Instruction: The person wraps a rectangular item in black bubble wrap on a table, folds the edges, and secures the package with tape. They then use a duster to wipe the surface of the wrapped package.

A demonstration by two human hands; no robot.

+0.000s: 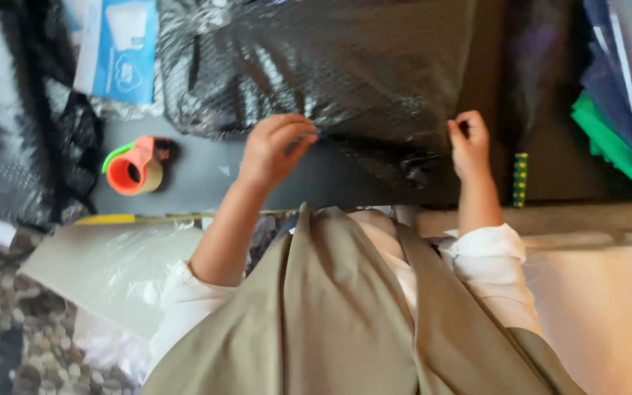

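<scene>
A large black bubble-wrap sheet (330, 66) lies over a package on the dark grey table (206, 172). My left hand (272, 150) pinches the sheet's near edge at the middle, fingers curled on it. My right hand (468, 143) grips the same near edge further right, thumb and fingers closed on the wrap. Both forearms come out of rolled white sleeves, above a khaki apron that fills the lower middle.
An orange tape dispenser with a green tab (134, 167) sits on the table left of my left hand. A blue-and-white packet (118, 47) lies at the back left. A small green dotted stick (521, 179) stands right of my right hand. Green and blue sheets (612, 135) are stacked at right.
</scene>
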